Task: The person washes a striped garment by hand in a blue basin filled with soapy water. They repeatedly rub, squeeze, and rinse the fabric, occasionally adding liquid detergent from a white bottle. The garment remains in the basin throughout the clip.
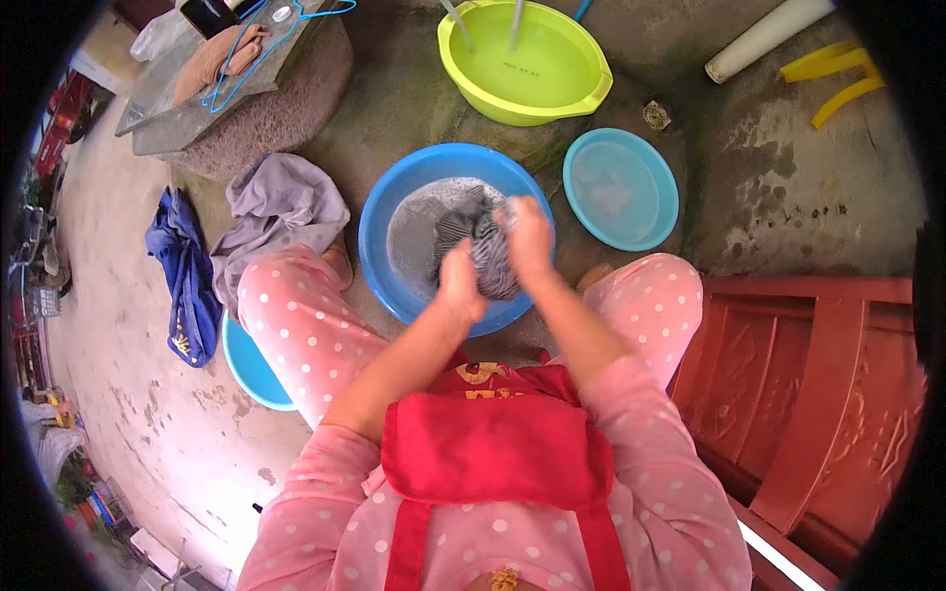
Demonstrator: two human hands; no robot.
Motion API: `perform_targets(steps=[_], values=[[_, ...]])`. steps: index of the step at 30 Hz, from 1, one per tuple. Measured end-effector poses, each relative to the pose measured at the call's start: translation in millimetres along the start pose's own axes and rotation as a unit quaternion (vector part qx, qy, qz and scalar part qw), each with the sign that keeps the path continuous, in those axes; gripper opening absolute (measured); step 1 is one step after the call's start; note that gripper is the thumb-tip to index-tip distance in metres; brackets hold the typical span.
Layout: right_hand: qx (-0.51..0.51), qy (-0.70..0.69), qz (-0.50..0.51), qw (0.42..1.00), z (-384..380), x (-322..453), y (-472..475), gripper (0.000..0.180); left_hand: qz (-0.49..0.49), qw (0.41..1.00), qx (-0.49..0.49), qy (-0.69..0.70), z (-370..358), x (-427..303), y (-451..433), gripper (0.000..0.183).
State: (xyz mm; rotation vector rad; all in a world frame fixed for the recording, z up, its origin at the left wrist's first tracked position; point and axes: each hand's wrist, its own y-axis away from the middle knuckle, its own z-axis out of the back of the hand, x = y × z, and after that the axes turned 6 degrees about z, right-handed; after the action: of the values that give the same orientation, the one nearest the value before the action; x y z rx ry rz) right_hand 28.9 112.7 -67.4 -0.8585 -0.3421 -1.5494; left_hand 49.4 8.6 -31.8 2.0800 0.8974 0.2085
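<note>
A dark grey striped cloth (486, 247) is bunched up over a round blue plastic basin (375, 255). Both my hands grip it: my left hand (461, 277) at its lower left side, my right hand (528, 236) at its right side, slightly blurred. Greyish soapy water (414, 229) with foam at its edge lies in the basin under the cloth. How far the cloth dips into the water I cannot tell. The basin stands on the concrete floor between my feet.
A yellow-green basin (547, 81) of water stands ahead; a turquoise basin (621, 192) with cloudy water sits right. Left lie a grey-purple cloth (284, 199) and a blue garment (185, 277). A stone slab (162, 122) bears a blue hanger (255, 66). A red door (802, 399) is at right.
</note>
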Motion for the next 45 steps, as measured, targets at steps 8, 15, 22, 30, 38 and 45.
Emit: perform_targets(steps=[8, 15, 22, 30, 38, 45], values=[[-0.076, -0.453, -0.102, 0.882, 52, 25, -37, 0.015, -0.069, 0.991, -0.022, -0.116, 24, -44, -16, 0.072], [0.237, -0.386, 0.12, 0.884, 59, 50, 12, 0.019, 0.027, 0.98, 0.19, 0.044, 9, -47, 4, 0.066], [0.062, -0.519, -0.201, 0.829, 55, 27, 24, 0.031, -0.006, 0.978, 0.2, 0.057, 15, -55, -3, 0.039], [0.108, -0.374, -0.159, 0.907, 43, 22, 13, 0.036, 0.008, 0.977, 0.213, 0.0, 29, -50, -13, 0.046], [-0.096, -0.688, -0.302, 0.653, 70, 0, -11, 0.026, -0.003, 0.972, 0.235, 0.011, 19, -51, -4, 0.044], [-0.004, -0.598, -0.32, 0.735, 30, 0, 18, 0.043, -0.051, 0.966, 0.25, 0.035, 21, -50, -3, 0.05]])
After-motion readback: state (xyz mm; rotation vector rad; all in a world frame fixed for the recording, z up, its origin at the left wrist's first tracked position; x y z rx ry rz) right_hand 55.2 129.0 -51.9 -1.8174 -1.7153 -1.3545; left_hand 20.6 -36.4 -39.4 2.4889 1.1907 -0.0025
